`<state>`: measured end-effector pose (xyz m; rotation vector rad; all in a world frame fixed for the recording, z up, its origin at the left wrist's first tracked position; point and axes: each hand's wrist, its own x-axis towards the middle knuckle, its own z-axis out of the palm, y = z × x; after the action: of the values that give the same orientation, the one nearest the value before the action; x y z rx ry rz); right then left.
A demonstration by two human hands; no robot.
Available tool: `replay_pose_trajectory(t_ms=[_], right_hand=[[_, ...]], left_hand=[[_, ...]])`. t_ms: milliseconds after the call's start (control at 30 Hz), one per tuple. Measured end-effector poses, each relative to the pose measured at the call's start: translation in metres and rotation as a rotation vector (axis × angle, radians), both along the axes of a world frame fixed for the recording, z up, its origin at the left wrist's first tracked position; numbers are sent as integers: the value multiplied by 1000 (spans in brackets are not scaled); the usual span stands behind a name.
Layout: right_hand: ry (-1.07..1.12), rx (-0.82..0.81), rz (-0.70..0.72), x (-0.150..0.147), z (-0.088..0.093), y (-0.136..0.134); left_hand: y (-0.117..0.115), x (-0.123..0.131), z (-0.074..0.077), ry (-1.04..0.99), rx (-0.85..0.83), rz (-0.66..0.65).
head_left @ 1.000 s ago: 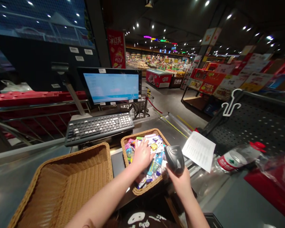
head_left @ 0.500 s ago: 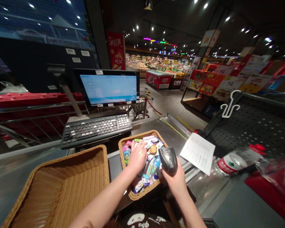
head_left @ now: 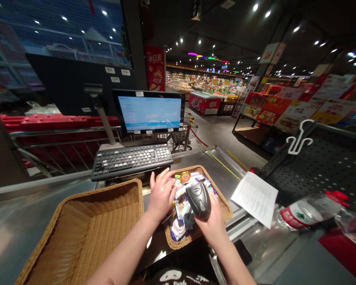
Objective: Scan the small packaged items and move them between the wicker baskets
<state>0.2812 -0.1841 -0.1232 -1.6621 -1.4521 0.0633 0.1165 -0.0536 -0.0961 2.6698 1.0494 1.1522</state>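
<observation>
Supermarket checkout counter (head_left: pixel 224 168): scanner (head_left: pixel 198 201) in the right hand (head_left: pixel 213 222), left hand (head_left: pixel 161 196) loose

So, from the head cam: dim store behind, lots of ceiling spots, red chest freezer (head_left: pixel 204 103) out past the counter. Right hand is wrapped around the black scanner, thumb side up. The scanner's rounded head pokes out beyond the grip, away from the wearer and a bit to the left, right over the smaller wicker basket (head_left: pixel 181 243). Most of the handle is tucked inside the hand. Can't tell if the scanner touches the small packets (head_left: pixel 178 230) in that basket.

Left hand is at the basket's left side, palm down, fingers spread, nothing visible in it. Can't tell if it's touching the rim. Round orange-yellow item (head_left: pixel 185 176) sits near the far end, just beyond those fingers.

Bigger wicker basket (head_left: pixel 106 227) is off to the left, keyboard (head_left: pixel 133 159) behind, printed sheet (head_left: pixel 255 198) and a red-capped bottle (head_left: pixel 302 213) to the right.
</observation>
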Motion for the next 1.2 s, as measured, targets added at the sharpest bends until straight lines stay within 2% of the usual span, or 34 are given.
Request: replay_pose_trajectory(t_ms=[133,400,500,767,967,1200], right_hand=[[32,-2,60,-11,17,10],[-48,0,184,-32,73,48],[-80,5,211,-41,84,56],[-82,-9,243,-63,83,66],[-83,1,322,-72,85,69],[-55,-40,340,-79,76,74]], left_hand=[[5,-13,3,-54,-11,29],[20,-41,18,-95,43,125],[22,-50,20,-103,49,153],[23,-69,19,-121,45,212],[24,-82,19,-122,62,237],[27,-95,15,-130,69,264]])
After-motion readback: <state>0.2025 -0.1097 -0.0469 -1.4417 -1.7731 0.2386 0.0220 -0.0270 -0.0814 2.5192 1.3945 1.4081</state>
